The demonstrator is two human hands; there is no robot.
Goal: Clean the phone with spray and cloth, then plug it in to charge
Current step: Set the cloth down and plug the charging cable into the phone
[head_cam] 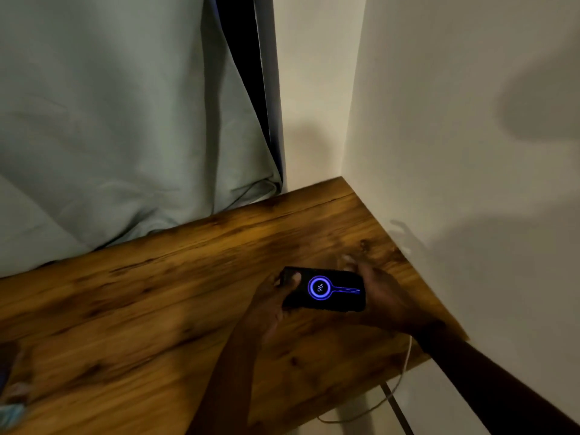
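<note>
phone (324, 289): held just above worktop (157, 293) near its right corner, screen lit, blue charging ring reads 96
left hand (273, 304): fingers wrapped on phone's left end, thumb on screen
right hand (381, 296): at phone's right end, blurred; grip cannot tell
cable (398, 384): white, hangs off worktop's right edge
backdrop: green curtain (110, 120), white wall (455, 105)

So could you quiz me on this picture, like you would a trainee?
1. True or false: the phone has a dark, blank screen.
2. Which hand grips the phone's end nearest the curtain? A) left hand B) right hand
3. Fill in: the white cable hangs off the edge of the wooden ____.

Key: 1. False: it glows with a blue ring reading 96. 2. A. 3. Table.
</note>
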